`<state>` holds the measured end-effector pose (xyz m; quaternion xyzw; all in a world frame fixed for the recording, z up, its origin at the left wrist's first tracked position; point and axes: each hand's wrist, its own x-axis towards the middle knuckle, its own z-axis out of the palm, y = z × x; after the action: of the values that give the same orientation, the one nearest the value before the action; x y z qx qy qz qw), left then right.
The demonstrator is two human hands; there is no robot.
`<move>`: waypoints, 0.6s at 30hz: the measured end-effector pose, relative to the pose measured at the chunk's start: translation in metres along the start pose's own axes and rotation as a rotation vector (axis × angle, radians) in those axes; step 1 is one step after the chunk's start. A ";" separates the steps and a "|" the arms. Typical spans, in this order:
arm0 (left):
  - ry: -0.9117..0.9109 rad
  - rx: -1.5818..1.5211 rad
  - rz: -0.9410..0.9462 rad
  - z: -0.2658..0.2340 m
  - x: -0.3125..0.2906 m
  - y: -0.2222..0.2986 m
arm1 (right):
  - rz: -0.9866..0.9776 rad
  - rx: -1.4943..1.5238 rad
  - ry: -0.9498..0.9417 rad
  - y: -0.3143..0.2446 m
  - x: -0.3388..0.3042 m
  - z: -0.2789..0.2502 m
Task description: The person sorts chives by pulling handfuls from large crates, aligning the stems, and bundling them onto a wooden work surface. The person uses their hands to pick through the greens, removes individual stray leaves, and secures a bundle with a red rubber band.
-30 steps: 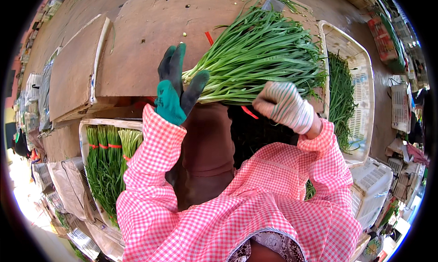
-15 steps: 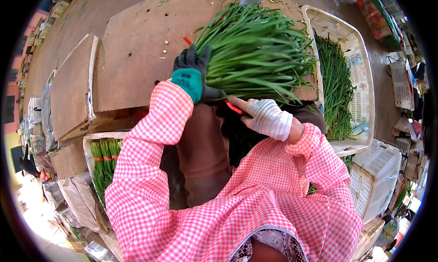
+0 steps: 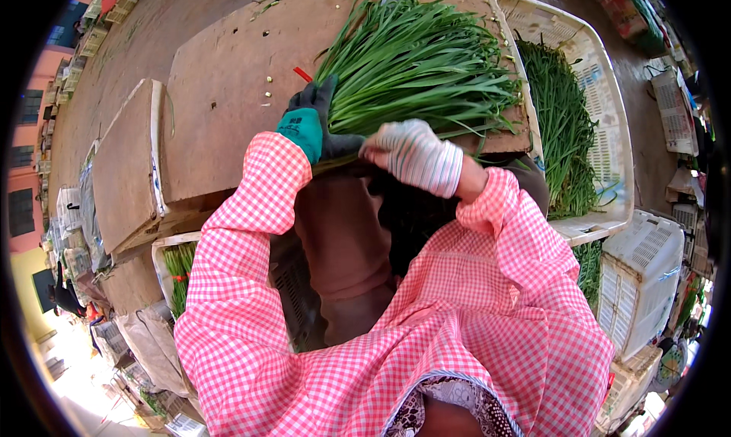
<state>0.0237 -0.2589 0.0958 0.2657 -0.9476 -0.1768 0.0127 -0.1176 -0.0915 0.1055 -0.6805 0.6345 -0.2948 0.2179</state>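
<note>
A large bunch of garlic chives (image 3: 426,68) lies across the brown board, leaves fanned to the right. My left hand (image 3: 314,125), in a teal and dark grey glove, grips its left end, thumb along the near side. A red band (image 3: 303,74) sticks out past the fingers on the far side. My right hand (image 3: 415,151), in a striped fingerless glove, is closed in a pinch at the left thumb's tip, on the bunch's near edge. What its fingertips hold is hidden.
The brown board (image 3: 228,102) carries small cut bits. On the right stands a white plastic crate (image 3: 609,117) with loose chives. At the lower left, another crate (image 3: 162,273) holds chives tied with red bands. An upturned white crate (image 3: 640,273) sits at the lower right.
The right hand has moved left and slightly up, closer to the left thumb. The red strip seen at its fingers is now out of sight. The left hand keeps its grip.
</note>
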 end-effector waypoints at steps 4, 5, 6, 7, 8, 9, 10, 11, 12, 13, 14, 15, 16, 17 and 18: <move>0.020 -0.128 0.028 -0.027 -0.001 0.004 | 0.116 0.168 0.008 -0.001 0.020 -0.015; 0.000 -0.092 0.041 -0.041 -0.003 0.008 | 0.104 0.168 0.035 -0.001 0.020 -0.018; -0.022 -0.057 0.050 -0.049 -0.007 0.009 | 0.092 0.171 0.057 -0.001 0.020 -0.019; 0.029 -0.012 0.042 -0.052 -0.009 0.004 | 0.162 0.149 -0.019 -0.001 0.024 -0.021; 0.068 -0.133 0.004 -0.060 -0.016 0.003 | 0.192 0.188 -0.032 -0.001 0.025 -0.020; 0.109 -0.255 -0.032 -0.070 -0.023 0.004 | 0.222 0.225 -0.044 -0.001 0.026 -0.020; 0.151 -0.377 -0.067 -0.076 -0.030 0.002 | 0.252 0.261 -0.055 0.000 0.027 -0.020; 0.260 -0.634 -0.150 -0.074 -0.043 -0.012 | 0.222 0.229 -0.035 -0.001 0.028 -0.018; 0.371 -0.885 -0.230 -0.066 -0.057 -0.032 | 0.189 0.203 -0.013 -0.003 0.027 -0.016; 0.486 -1.140 -0.306 -0.054 -0.068 -0.046 | 0.159 0.174 0.011 -0.003 0.027 -0.015; 0.590 -1.226 -0.399 -0.042 -0.079 -0.046 | 0.156 0.182 0.011 -0.004 0.028 -0.016; 0.681 -1.329 -0.482 -0.023 -0.083 -0.042 | 0.169 0.176 0.018 0.000 0.026 -0.017; 0.787 -1.410 -0.581 -0.011 -0.089 -0.037 | 0.167 0.187 0.017 -0.001 0.026 -0.018; 0.822 -1.433 -0.596 0.006 -0.087 -0.037 | 0.190 0.170 -0.007 -0.001 0.027 -0.018; 0.862 -1.446 -0.617 0.019 -0.087 -0.036 | 0.187 0.157 -0.020 -0.002 0.028 -0.019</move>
<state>0.1141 -0.2366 0.0720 0.4790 -0.4040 -0.6112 0.4835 -0.1279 -0.1173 0.1243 -0.6020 0.6680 -0.3152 0.3032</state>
